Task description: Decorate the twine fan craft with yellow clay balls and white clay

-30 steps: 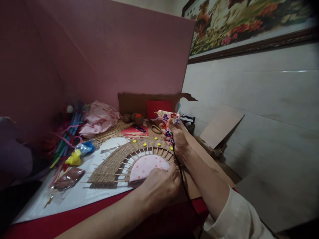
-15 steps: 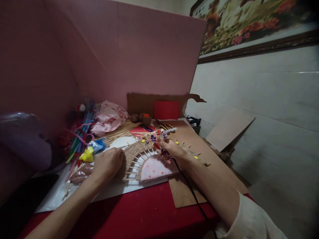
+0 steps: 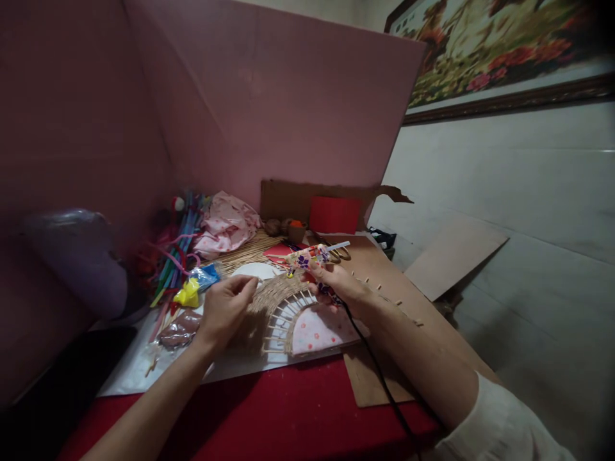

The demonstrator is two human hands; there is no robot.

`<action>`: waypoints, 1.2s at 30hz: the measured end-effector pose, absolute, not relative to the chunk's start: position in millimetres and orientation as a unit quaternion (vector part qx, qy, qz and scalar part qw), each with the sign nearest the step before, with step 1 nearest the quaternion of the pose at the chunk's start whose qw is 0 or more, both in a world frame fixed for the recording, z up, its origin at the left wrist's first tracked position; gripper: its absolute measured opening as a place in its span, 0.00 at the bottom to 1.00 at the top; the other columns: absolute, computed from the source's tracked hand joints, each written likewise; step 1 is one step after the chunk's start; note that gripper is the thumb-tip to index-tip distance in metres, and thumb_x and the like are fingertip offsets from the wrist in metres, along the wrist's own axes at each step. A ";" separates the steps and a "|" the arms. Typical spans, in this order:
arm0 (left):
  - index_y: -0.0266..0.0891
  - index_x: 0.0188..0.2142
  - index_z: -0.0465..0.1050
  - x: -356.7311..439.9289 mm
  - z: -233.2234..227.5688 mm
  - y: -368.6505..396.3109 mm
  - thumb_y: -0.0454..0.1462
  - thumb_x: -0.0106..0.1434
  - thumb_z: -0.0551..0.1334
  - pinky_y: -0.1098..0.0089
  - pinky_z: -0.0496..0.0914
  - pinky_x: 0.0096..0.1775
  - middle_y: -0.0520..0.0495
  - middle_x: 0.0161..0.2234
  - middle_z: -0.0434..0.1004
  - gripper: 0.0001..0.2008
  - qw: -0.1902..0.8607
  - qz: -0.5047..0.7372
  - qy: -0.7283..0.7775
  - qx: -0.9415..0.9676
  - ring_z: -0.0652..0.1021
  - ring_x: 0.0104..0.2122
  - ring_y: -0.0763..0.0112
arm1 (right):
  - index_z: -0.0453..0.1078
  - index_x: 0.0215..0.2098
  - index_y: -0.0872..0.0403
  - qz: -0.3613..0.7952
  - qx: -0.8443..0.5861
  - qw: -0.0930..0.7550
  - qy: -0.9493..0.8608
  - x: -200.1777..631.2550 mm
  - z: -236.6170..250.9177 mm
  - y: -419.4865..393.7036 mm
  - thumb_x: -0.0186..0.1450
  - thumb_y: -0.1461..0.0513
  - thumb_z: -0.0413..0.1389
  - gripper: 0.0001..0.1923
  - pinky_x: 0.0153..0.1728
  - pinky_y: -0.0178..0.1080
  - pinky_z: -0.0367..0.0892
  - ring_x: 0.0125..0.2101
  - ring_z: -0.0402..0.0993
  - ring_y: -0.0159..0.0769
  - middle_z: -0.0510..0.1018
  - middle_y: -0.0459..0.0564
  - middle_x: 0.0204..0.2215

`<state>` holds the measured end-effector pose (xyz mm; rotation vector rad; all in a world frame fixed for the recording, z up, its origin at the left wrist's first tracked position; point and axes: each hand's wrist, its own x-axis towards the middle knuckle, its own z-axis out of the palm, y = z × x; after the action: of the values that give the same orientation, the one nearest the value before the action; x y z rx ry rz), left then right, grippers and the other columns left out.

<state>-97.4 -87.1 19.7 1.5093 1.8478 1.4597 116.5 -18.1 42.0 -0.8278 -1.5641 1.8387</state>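
Note:
A fan-shaped woven piece of jute and wooden sticks lies on white paper, with a pink spotted half-disc at its core. My right hand grips a flower-patterned glue gun whose nozzle points left at the weave's upper rim; its black cord trails toward me. My left hand rests on the left part of the weave, fingertips pinched at its top edge. Whether something small sits between those fingertips cannot be told.
Behind the weave lie a bundle of thin sticks, pink cloth, coloured pipe cleaners, yellow and blue bags, scissors and red card. Brown cardboard covers the red table at right. Pink board walls the back.
My right hand swung the glue gun from upright to nozzle-down at the rim. My left hand left the weave's near edge and now sits on its left side. The view shifted right.

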 end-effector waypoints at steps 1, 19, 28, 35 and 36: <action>0.36 0.30 0.74 -98.1 22.4 -86.5 0.41 0.54 0.60 0.72 0.63 0.27 0.51 0.21 0.71 0.10 0.276 0.566 0.617 0.472 0.71 0.22 0.73 | 0.66 0.33 0.57 0.692 -0.307 0.304 -0.577 114.8 42.3 -18.6 0.56 0.43 0.57 0.25 0.07 0.25 0.49 0.12 0.53 0.20 0.64 0.40 0.20; 0.32 0.35 0.76 -46.0 38.0 -82.6 0.34 0.49 0.70 0.78 0.67 0.27 0.47 0.28 0.77 0.13 0.628 0.550 0.389 0.390 0.74 0.24 0.79 | 0.73 0.32 0.54 0.467 -0.318 0.499 -0.657 108.9 19.0 -51.4 0.56 0.58 0.61 0.08 0.32 0.37 0.68 0.29 0.72 0.35 0.77 0.47 0.29; 0.36 0.34 0.74 -40.2 13.6 -80.6 0.38 0.49 0.69 0.71 0.70 0.33 0.47 0.31 0.78 0.12 0.532 0.588 0.425 0.436 0.77 0.28 0.71 | 0.72 0.30 0.50 0.396 -0.357 0.459 -0.711 110.7 15.3 -52.7 0.57 0.60 0.59 0.03 0.34 0.40 0.68 0.30 0.73 0.38 0.77 0.46 0.27; 0.36 0.31 0.74 -44.4 13.8 -89.5 0.38 0.50 0.69 0.70 0.70 0.34 0.47 0.29 0.78 0.10 0.539 0.577 0.434 0.434 0.77 0.28 0.70 | 0.69 0.36 0.50 0.319 -0.337 0.462 -0.756 112.2 7.6 -53.7 0.60 0.57 0.57 0.07 0.36 0.40 0.68 0.32 0.73 0.39 0.76 0.48 0.32; 0.36 0.31 0.74 -44.5 14.4 -90.8 0.37 0.49 0.69 0.70 0.70 0.35 0.47 0.29 0.79 0.10 0.542 0.581 0.430 0.428 0.78 0.29 0.69 | 0.69 0.36 0.50 0.294 -0.327 0.467 -0.767 112.2 6.5 -53.1 0.60 0.57 0.56 0.07 0.37 0.40 0.68 0.33 0.73 0.39 0.76 0.49 0.32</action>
<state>-44.5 -90.8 14.4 1.0175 1.0220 1.3798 112.2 -53.1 6.5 -0.8030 -1.8834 0.7208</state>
